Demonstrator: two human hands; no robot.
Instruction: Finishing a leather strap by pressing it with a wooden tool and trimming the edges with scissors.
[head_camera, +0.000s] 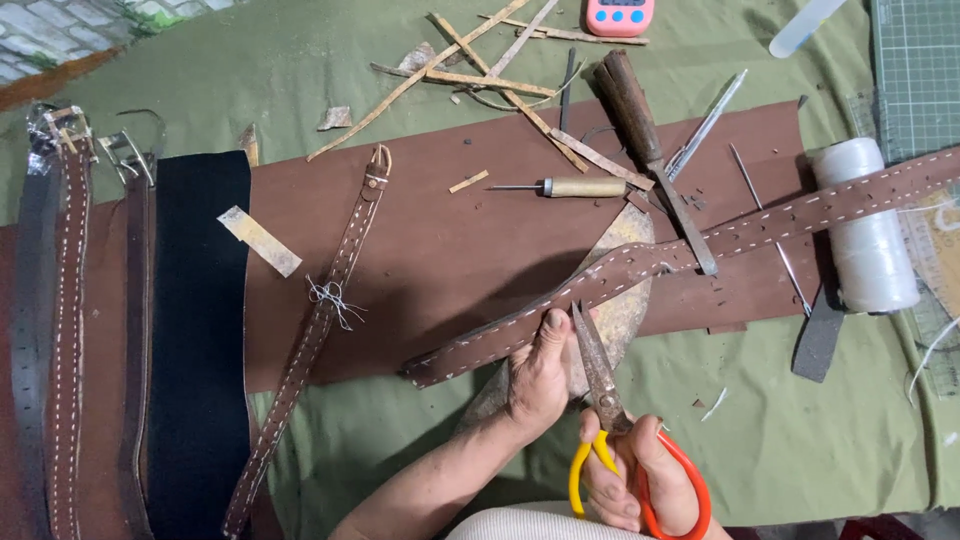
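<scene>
My left hand (538, 378) presses down on a long brown leather belt strap (700, 245) with white stitching, which runs from the lower middle up to the right edge. My right hand (640, 480) grips scissors (600, 385) with one yellow and one orange handle. Their rusty blades are closed and point up, with the tips almost at the strap's edge beside my left thumb. The strap lies over a rounded stone (620, 300) and a large brown leather sheet (450, 230).
Another stitched strap (320, 320) with loose thread lies to the left, beside several belts (70, 330) and black fabric (198, 330). An awl (575, 187), a chisel (650, 150), needles, leather scraps, a white thread spool (868, 230), a cutting mat (918, 70) and a pink timer (620, 15) sit around.
</scene>
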